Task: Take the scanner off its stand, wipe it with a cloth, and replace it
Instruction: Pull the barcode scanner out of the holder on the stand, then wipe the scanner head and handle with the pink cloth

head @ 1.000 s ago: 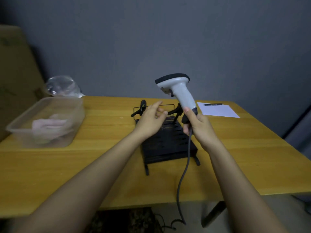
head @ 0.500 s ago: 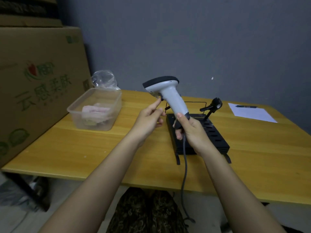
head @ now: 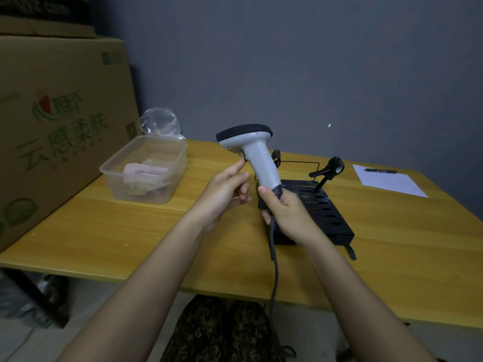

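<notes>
My right hand (head: 286,212) grips the base of the handle of the white and black scanner (head: 254,150), holding it upright above the table, its grey cable hanging down over the front edge. My left hand (head: 224,190) is open beside the handle, its fingertip touching the underside near the trigger. The black slotted stand (head: 324,205) lies on the table behind my right hand, its clip arm (head: 330,169) sticking up with nothing in it. A pink cloth (head: 146,175) lies folded inside a clear plastic tub (head: 145,168) at the left.
A large printed cardboard box (head: 57,126) stands against the table's left side. A crumpled clear bag (head: 160,124) sits behind the tub. A sheet of paper (head: 386,181) with a pen (head: 380,170) lies at the back right. The yellow wooden table (head: 130,236) ends near my lap.
My head has turned left, so the tub and cardboard box came into view. The scanner stays in my right hand; my left hand moved closer and now touches it.
</notes>
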`<state>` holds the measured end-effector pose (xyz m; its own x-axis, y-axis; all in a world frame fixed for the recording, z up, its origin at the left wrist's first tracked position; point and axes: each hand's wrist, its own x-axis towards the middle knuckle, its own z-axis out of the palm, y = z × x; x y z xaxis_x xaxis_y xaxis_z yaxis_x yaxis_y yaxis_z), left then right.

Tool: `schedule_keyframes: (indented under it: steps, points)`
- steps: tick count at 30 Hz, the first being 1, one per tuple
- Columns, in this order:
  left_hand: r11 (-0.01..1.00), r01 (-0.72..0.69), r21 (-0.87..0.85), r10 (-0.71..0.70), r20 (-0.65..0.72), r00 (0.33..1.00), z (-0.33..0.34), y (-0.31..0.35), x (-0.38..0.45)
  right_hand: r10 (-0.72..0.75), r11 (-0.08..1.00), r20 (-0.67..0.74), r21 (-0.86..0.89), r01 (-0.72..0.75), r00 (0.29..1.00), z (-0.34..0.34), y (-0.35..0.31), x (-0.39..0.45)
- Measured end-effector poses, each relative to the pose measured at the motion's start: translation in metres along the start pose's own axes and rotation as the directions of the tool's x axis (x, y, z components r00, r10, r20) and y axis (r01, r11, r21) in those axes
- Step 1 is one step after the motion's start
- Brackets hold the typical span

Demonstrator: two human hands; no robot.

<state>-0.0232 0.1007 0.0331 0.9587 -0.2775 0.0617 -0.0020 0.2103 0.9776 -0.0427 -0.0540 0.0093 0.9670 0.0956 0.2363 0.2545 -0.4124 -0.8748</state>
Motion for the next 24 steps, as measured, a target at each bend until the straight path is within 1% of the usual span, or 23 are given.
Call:
schedule_keyframes:
  steps: [2,5,9,11,14,16,18,19,20,21,24]
  points:
    - [1.000,-0.010,0.004,0.010,-0.022,1.000,-0.002,0.004,0.003,0.018,0.999,-0.044,0.038,-0.016,0.999,0.004,-0.001,0.003]
    - [0.996,-0.012,0.084,0.020,-0.092,0.996,-0.013,0.006,0.006,0.061,0.995,-0.081,0.079,-0.055,0.995,0.013,-0.009,0.008]
    - [0.955,0.042,0.293,0.021,-0.207,0.978,-0.044,0.003,0.005,0.059,0.998,-0.052,0.001,-0.059,0.997,0.027,-0.019,0.019]
    - [0.904,0.067,0.422,0.073,-0.305,0.949,-0.066,0.001,0.003,0.047,0.997,-0.038,-0.053,-0.049,0.998,0.034,-0.023,0.028]
    - [0.797,0.137,0.588,0.171,-0.437,0.883,-0.108,0.000,0.003,0.029,0.994,-0.019,-0.102,-0.030,0.999,0.046,-0.031,0.044]
    - [0.671,0.206,0.712,0.262,-0.488,0.833,-0.139,-0.001,0.010,0.026,0.992,-0.024,-0.122,-0.029,0.999,0.058,-0.037,0.054]
    - [0.528,0.253,0.811,0.363,-0.485,0.796,-0.164,0.004,0.022,0.024,0.992,-0.043,-0.120,-0.029,0.999,0.072,-0.041,0.064]
    - [0.458,0.277,0.844,0.385,-0.470,0.794,-0.174,0.007,0.029,0.022,0.993,-0.054,-0.116,-0.029,0.998,0.079,-0.042,0.069]
    - [0.392,0.301,0.869,0.379,-0.451,0.808,-0.182,0.010,0.037,0.022,0.993,-0.063,-0.113,-0.029,0.998,0.085,-0.044,0.075]
    - [0.350,0.318,0.881,0.343,-0.437,0.832,-0.190,0.012,0.046,0.020,0.994,-0.071,-0.110,-0.028,0.997,0.091,-0.045,0.081]
    - [0.304,0.354,0.885,0.148,-0.411,0.900,-0.204,0.012,0.074,0.030,0.994,-0.089,-0.106,-0.039,0.996,0.106,-0.047,0.098]
